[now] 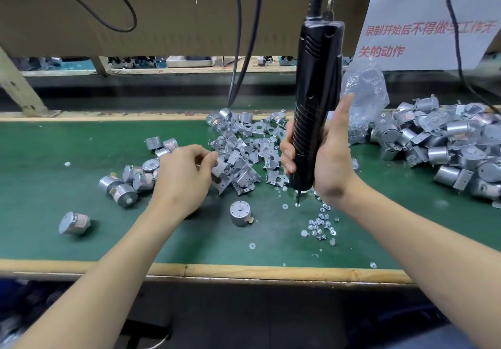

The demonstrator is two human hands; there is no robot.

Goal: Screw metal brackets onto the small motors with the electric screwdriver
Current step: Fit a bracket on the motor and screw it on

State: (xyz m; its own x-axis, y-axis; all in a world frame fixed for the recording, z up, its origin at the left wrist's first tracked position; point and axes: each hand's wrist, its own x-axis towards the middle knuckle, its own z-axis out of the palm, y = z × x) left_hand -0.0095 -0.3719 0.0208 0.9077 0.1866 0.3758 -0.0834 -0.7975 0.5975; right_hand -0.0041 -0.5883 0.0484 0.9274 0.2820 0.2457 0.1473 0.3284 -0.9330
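Nearest me runs the wooden bench edge (244,270); beyond it I've got the right hand (325,158) wrapped round the hanging electric screwdriver (314,91), upright, bit down among loose screws (321,224), its body blocking part of the plastic bag (363,91). Left hand (184,175) pinches a bracket (221,171) at the bracket pile (244,148), lone motor (240,213) just in front, bare motors (127,183) left, bracketed motors (447,145) heaped right.

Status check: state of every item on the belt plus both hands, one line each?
electric screwdriver: upright, bit pointing down, close to the belt
right hand: grips the electric screwdriver
left hand: pinches a metal bracket
lone motor: standing, shaft up, no bracket
screws: loose, scattered
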